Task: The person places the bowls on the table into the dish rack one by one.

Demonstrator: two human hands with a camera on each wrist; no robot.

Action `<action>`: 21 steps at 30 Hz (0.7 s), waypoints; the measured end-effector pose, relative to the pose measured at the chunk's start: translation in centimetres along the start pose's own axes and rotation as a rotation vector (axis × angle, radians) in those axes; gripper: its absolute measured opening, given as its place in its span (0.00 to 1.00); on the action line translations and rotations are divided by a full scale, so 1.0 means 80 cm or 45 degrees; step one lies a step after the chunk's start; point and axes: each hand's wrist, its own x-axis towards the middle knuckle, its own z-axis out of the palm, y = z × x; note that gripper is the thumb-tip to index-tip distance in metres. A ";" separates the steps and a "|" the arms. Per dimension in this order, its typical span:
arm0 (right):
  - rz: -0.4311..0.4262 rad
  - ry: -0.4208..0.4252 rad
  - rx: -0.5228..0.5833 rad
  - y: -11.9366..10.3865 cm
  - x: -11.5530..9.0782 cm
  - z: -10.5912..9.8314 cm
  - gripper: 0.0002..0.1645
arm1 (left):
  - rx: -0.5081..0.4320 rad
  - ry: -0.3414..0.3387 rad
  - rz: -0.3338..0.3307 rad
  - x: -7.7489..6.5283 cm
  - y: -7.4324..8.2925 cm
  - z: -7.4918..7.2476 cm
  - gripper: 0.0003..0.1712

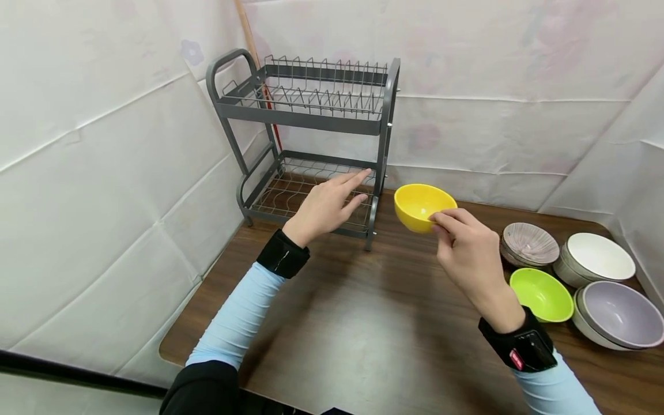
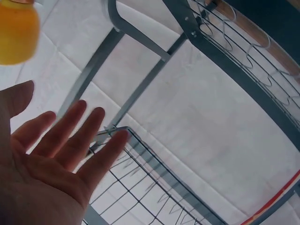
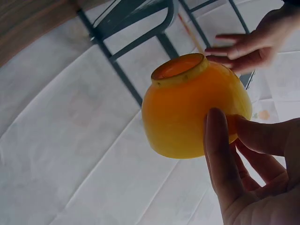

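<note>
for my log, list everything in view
Tiered dish rack: 1, grey, left
Small bowl: 1, yellow, near rack
Patterned bowls: 2+, greyish, right
White bowls: 2+, white, right
Lime bowl: 1, green, right
Stacked bowls: 2+, lilac topmost, far right
Table: 1, brown, below
Sheeting: uncounted, white, behind
Pole: 1, tan, behind rack
Bar: 1, black, left
Wristbands: 2, black, wrists
Sleeves: 2, blue, forearms
Left hand: 1, near rack
Right hand: 1, pinching small bowl
</note>
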 end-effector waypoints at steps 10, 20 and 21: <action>-0.061 -0.082 0.107 -0.008 0.013 0.036 0.10 | -0.382 0.165 0.152 -0.004 0.003 -0.001 0.24; -0.079 -0.111 0.190 -0.008 0.017 0.060 0.11 | -0.529 0.166 0.186 -0.017 -0.004 -0.009 0.11; -0.080 -0.111 0.199 -0.008 0.017 0.062 0.11 | -0.537 0.161 0.189 -0.018 -0.005 -0.010 0.10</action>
